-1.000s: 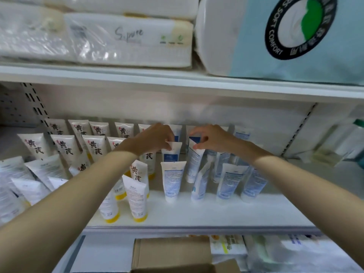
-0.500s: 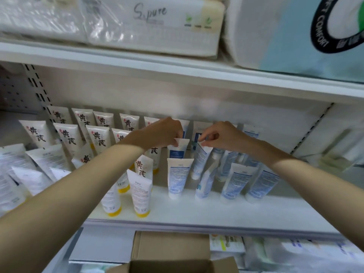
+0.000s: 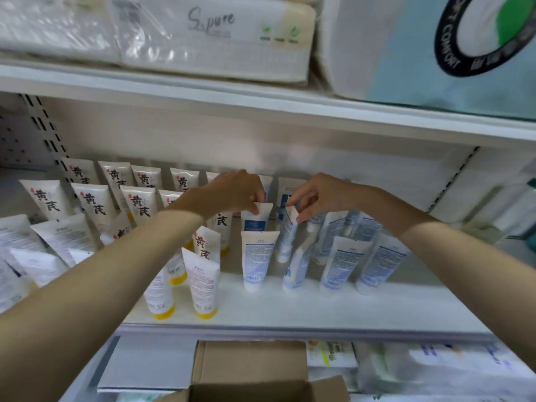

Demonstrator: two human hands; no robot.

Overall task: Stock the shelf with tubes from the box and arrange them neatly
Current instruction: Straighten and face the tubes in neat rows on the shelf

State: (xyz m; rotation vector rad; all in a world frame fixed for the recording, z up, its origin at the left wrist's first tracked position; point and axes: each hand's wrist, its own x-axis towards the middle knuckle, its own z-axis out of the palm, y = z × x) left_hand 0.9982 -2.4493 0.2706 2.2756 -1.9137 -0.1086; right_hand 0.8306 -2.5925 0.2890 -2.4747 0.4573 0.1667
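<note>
1. Left hand [image 3: 232, 194]: the fingers are curled, and the thumb and fingertips pinch the crimped top edge of a blue-label tube [image 3: 257, 219]. This tube stands upright, cap down, in the second row on the shelf [image 3: 304, 310].
2. Right hand [image 3: 317, 195]: the thumb and forefinger pinch the top end of a second tube [image 3: 287, 237], which is just at 3 o'clock of the first. It is slightly tilted, with its cap end on the shelf.
3. The hands are near each other but not touching, at about frame centre.
4. Front row of blue tubes [image 3: 258, 261]: these stand at 6 o'clock of the hands, four across, caps down. One leans against its neighbour. More blue tubes stand behind, partly hidden by the right wrist.
5. Yellow-capped tubes [image 3: 203, 282]: these have black characters printed on them and stand in rows from 9 to 7 o'clock of the hands. The left forearm crosses in front of several.
6. Cardboard box [image 3: 249, 362]: it sits at 6 o'clock, at the bottom edge of the view and below the shelf lip. Its flaps are open, and I cannot tell what is inside.
7. Upper shelf [image 3: 261, 103]: at 12 o'clock it carries wrapped tissue packs [image 3: 214, 39]. A large pale-blue pack [image 3: 406, 53] sits at 1 o'clock.
</note>
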